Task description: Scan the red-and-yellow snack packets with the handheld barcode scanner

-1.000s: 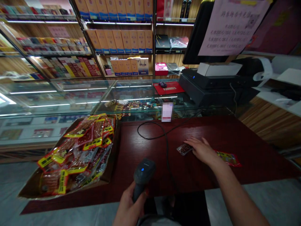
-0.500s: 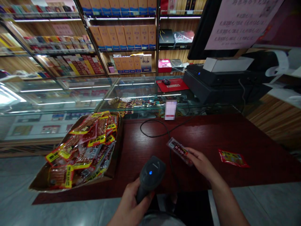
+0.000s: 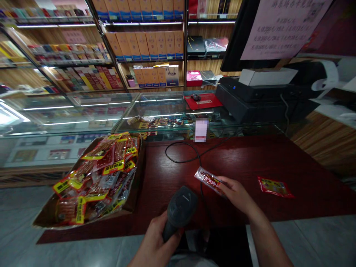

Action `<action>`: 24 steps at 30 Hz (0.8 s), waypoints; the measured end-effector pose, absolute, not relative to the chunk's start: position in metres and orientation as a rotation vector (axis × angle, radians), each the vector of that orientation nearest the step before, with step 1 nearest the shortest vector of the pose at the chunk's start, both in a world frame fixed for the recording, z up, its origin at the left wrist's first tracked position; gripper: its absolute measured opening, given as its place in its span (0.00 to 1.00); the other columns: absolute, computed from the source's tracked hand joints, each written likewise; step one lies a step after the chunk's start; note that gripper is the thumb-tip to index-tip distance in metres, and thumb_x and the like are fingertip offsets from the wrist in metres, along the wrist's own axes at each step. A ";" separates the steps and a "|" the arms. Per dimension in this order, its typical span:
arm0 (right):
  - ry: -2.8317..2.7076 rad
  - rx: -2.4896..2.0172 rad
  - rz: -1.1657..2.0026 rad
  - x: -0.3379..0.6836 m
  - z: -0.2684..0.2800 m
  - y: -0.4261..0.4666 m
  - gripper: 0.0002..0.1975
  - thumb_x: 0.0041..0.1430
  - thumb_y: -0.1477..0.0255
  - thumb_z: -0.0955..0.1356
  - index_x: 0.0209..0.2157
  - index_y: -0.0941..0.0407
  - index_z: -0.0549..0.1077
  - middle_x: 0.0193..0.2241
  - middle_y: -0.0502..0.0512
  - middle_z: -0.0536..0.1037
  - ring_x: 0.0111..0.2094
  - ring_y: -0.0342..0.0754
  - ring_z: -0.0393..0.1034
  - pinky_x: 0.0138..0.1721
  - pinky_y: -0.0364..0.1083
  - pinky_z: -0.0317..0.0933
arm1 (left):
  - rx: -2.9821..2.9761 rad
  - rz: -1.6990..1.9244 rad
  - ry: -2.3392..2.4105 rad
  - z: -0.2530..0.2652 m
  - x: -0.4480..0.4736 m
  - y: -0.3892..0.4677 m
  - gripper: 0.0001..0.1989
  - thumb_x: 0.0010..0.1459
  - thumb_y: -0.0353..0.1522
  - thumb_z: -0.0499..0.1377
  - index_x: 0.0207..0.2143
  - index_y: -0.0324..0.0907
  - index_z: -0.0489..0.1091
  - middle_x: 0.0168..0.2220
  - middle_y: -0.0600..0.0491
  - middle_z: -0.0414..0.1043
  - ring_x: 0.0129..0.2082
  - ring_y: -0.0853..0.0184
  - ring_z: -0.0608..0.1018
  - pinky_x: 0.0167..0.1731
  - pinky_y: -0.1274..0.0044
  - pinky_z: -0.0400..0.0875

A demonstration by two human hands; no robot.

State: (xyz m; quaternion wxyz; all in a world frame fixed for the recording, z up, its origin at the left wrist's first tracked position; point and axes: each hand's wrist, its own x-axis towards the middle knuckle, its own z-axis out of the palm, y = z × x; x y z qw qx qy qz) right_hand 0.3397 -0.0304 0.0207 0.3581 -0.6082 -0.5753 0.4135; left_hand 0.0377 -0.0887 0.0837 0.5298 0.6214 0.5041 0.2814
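My left hand (image 3: 158, 237) is wrapped round the handle of a dark barcode scanner (image 3: 182, 207), whose head points forward over the near edge of the table. Between the thumb and fingers of my right hand (image 3: 235, 193) is a narrow, shiny snack packet (image 3: 208, 180), held a little above the wood and apart from the scanner. Farther right, a red and yellow snack packet (image 3: 274, 186) lies flat on the table. On the left stands an open cardboard box (image 3: 137, 185) heaped with snack packets (image 3: 105, 167), red, yellow and clear.
The scanner's black cable (image 3: 178, 162) loops across the dark red table (image 3: 236, 155). Behind it are a glass display counter (image 3: 155, 107), a mouse (image 3: 196, 97) on a red mat, and a black cash drawer (image 3: 239, 102) under a monitor (image 3: 236, 40). Stocked shelves line the back.
The packet in my right hand has turned, and its face now catches the light. The blue light on the scanner no longer shows; the scanner has shifted slightly right.
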 end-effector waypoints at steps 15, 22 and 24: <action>-2.070 -0.942 0.811 0.155 0.103 -0.004 0.18 0.68 0.73 0.64 0.55 0.54 0.77 0.47 0.57 0.81 0.48 0.48 0.77 0.51 0.45 0.69 | 0.897 0.874 1.307 0.037 0.008 -0.112 0.11 0.55 0.32 0.64 0.41 0.37 0.76 0.23 0.59 0.67 0.24 0.71 0.67 0.26 0.80 0.63; -2.343 -0.812 0.647 0.005 0.129 0.035 0.15 0.67 0.75 0.67 0.54 0.57 0.78 0.47 0.60 0.83 0.49 0.50 0.78 0.53 0.47 0.69 | 0.800 0.955 1.338 0.032 -0.012 -0.119 0.13 0.54 0.34 0.64 0.42 0.37 0.76 0.23 0.58 0.68 0.24 0.70 0.69 0.26 0.80 0.65; -2.376 -0.811 0.643 -0.017 0.133 0.040 0.15 0.67 0.73 0.69 0.53 0.59 0.78 0.45 0.61 0.84 0.46 0.52 0.79 0.50 0.48 0.70 | 0.799 0.946 1.365 0.030 -0.015 -0.120 0.15 0.55 0.35 0.65 0.44 0.37 0.76 0.22 0.58 0.69 0.23 0.69 0.70 0.25 0.80 0.65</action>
